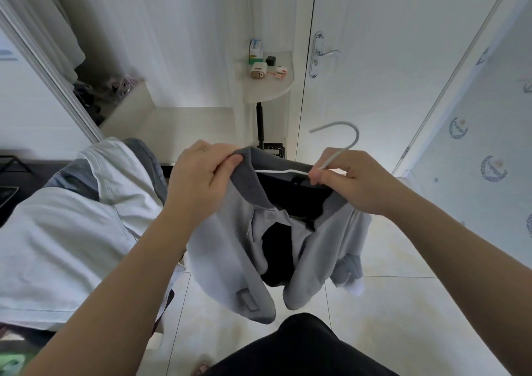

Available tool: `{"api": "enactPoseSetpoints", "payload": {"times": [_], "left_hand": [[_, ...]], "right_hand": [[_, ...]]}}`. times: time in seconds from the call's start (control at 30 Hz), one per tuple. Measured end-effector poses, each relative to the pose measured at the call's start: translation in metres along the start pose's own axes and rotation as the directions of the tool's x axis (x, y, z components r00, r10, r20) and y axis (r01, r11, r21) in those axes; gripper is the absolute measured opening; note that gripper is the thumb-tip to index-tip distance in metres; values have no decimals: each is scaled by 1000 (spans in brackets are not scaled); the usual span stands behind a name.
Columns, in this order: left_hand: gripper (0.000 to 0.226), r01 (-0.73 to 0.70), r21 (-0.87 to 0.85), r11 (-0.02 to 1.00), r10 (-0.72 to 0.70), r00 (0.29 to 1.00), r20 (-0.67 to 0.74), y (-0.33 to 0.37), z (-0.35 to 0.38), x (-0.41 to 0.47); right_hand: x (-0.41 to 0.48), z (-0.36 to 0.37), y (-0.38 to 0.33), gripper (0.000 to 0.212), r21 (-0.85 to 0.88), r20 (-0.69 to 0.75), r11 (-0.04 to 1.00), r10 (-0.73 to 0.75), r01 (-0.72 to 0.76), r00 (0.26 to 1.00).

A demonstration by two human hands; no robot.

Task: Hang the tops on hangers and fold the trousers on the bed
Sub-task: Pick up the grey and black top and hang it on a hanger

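1. A person stands looking down at their two bare hands, which hold a grey jacket (230,246) up in front of them, over a tiled floor (388,318).
2. The left hand (198,179) pinches the darker ribbed collar (244,171) between thumb and curled fingers and lifts that side of the neck opening.
3. The right hand (351,182) grips the neck of a white hanger (338,155). The hook rises above this hand, and one thin arm of the hanger runs across between the hands, inside the open collar.
4. The jacket is in the air, not on the bed. Its body and sleeves droop below both hands, and the front gapes to show a dark lining.
5. Judged from this, the hanger is only partly in. The collar is spread over it, but the shoulders do not look settled on the hanger's arms.
6. To the left of the left hand, a pile of clothes (63,231) lies unfolded. It is mostly pale fabric, with grey pieces beneath and beyond.
7. Whether the pile holds tops, trousers or both cannot be told. No folded trousers and no finished, hung top are in view.
8. So the task looks to be at an early or middle stage: this jacket needs seating and hanging up, and the pile awaits sorting.
9. Beyond the hands are a closed white door (374,58) and a small corner shelf (267,93) with small items on it.
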State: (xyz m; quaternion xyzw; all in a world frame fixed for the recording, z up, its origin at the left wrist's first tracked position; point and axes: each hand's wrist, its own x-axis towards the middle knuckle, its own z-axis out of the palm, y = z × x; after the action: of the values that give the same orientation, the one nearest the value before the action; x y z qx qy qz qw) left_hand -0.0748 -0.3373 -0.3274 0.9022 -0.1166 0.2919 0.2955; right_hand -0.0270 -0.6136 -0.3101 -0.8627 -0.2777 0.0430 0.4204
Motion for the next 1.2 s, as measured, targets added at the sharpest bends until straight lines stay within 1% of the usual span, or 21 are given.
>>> {"api": "enactPoseSetpoints", "payload": {"times": [0.07,0.17,0.23,0.27,0.3,0.37,0.43,0.47,0.57,0.67,0.7,0.77,0.8,0.83,0.9,0.93,0.97,1.03,1.07,1.13,1.2], "left_hand": [[27,-16,-30,999,14,999,-48,-1,-2,3],[20,32,-93,995,-47,986,-161,-9,-10,6],[18,73,-77,994,-88,974,-210,-16,-19,10],[19,79,-60,995,-89,976,-201,-18,-22,12],[20,69,-36,997,-74,984,-160,-17,-23,14],[26,6,52,999,-6,1000,-5,-11,-19,16],[30,-55,127,990,38,991,132,-2,-10,15],[31,-60,131,989,37,985,170,2,-5,14],[30,-40,68,997,24,975,221,4,5,12],[26,-51,55,997,36,968,248,-3,9,13],[25,-53,59,997,37,971,237,-4,9,13],[24,-70,106,992,52,986,159,-6,7,13],[24,-70,131,989,56,992,109,-8,5,13],[23,-53,143,988,44,997,64,-11,2,14],[21,16,139,990,-15,1000,-4,-21,-5,16],[21,50,128,990,-47,998,-29,-26,-8,18],[22,75,112,991,-71,997,-44,-29,-9,19],[21,82,97,992,-77,996,-50,-31,-10,22],[19,70,103,992,-66,997,-48,-30,-9,22],[17,75,113,991,-71,997,-39,-31,-8,22],[19,106,106,989,-103,994,-33,-33,-8,23]], "right_hand": [[5,-2,1,24,-77,1,996,-36,36,999],[10,-9,3,25,-171,-6,982,-84,81,996],[11,-11,6,24,-194,-18,978,-82,77,996],[11,-11,6,24,-201,-21,977,-82,76,996],[12,-11,5,25,-187,-25,979,-83,77,996],[17,-9,-1,28,-109,-64,991,-87,80,994],[23,-5,-7,30,-51,-116,995,-87,82,989],[27,-2,-10,31,-36,-124,996,-89,85,988],[35,6,-15,32,-40,-95,995,-95,92,991],[36,10,-11,30,-24,-62,997,-81,80,995],[35,10,-8,27,-11,-53,996,-89,89,995],[31,5,2,13,48,-46,993,-103,105,994],[27,0,11,8,71,-28,994,-85,86,996],[22,-6,22,10,71,2,996,-45,44,999],[9,-14,48,5,-27,51,998,55,-54,997],[3,-16,60,12,-73,40,992,102,-99,994],[-3,-17,70,21,-87,-3,987,137,-137,991],[-11,-17,79,29,-29,-116,986,161,-165,980],[-13,-16,78,29,-4,-161,988,151,-154,975],[-13,-13,74,22,29,-237,992,123,-119,964],[-12,-11,70,20,33,-268,993,121,-117,956]]}}
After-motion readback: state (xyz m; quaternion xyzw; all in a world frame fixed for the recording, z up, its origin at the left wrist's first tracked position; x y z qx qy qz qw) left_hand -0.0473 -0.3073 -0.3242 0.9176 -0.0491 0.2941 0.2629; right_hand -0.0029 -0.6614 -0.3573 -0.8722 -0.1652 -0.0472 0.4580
